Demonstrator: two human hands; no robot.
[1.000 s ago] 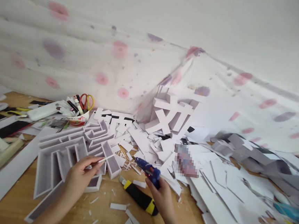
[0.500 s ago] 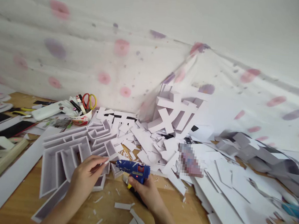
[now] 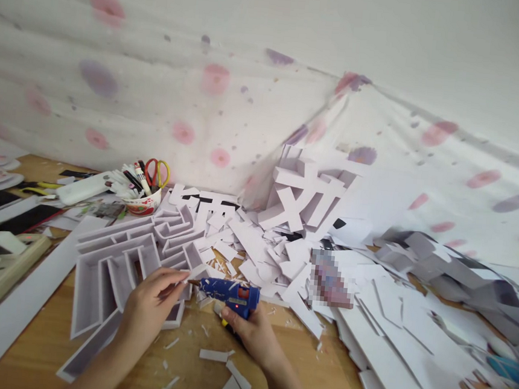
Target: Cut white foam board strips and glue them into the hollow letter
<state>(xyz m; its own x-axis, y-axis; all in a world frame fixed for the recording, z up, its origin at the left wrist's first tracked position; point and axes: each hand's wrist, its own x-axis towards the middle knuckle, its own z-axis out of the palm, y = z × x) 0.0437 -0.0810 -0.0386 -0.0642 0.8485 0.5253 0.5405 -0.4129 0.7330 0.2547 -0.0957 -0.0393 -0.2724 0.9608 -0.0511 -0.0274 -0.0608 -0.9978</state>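
On the wooden table (image 3: 324, 385), nearest the viewer, lie white offcuts (image 3: 213, 355). The right hand (image 3: 256, 333), fingers wrapped around the handle, grips a blue glue gun (image 3: 228, 293) with a red light on its side; beneath it a cutter (image 3: 225, 321) is largely covered. The left hand (image 3: 153, 297) pinches a narrow white strip (image 3: 197, 271) between thumb and fingers, just at the gun's nozzle; contact cannot be made out. Both forearms are cut off below.

Partly hidden by the left hand, a hollow white frame (image 3: 100, 295) is divided by upright walls into open-topped compartments, their floors shaded. To the right, pixelation masks one item among stacked white sheets (image 3: 392, 339); a teal object (image 3: 510, 369) is blurred.

Farther back, a patterned bowl (image 3: 142, 207) holds pens (image 3: 140, 177) and red- and yellow-handled scissors (image 3: 164, 173), blades concealed. A white character-shaped form (image 3: 291, 209) stands before a flowered sheet (image 3: 221, 112).
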